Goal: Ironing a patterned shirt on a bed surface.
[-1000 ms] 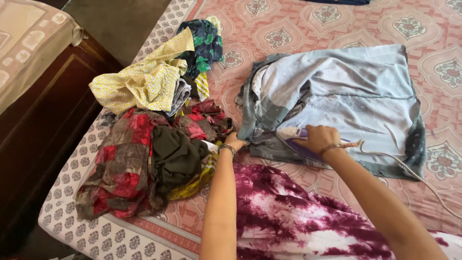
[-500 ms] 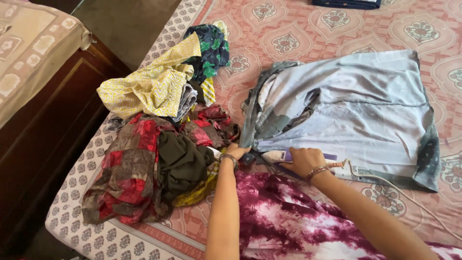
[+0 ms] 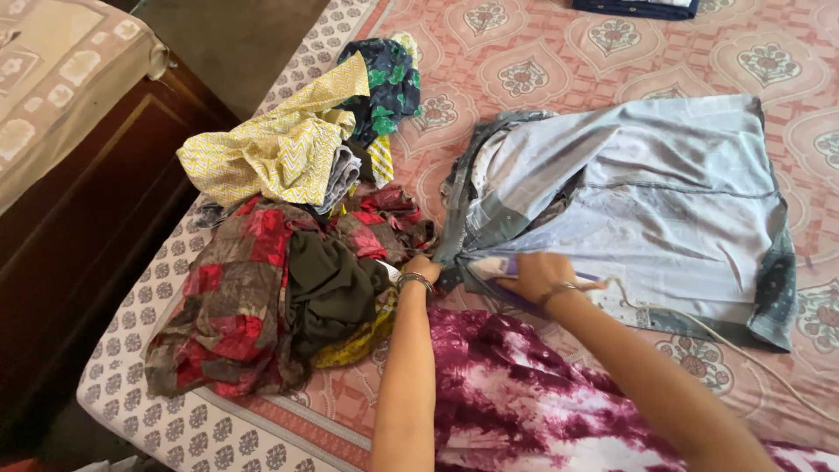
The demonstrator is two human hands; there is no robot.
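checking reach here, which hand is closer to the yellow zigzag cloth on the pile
Left. The left hand pins the grey garment's corner right beside the pile, below the yellow zigzag cloth. The right hand grips the iron, farther right.

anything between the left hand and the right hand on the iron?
Head view: only the grey-blue garment's bunched corner lies between the left hand and the right hand gripping the iron.

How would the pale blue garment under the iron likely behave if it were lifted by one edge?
The pale blue garment would probably drape limply: it lies flat with soft creases and folded-over layers. It looks thin, so likely light. It may slide on the bedsheet, which would explain the left hand pinning its corner beside the iron.
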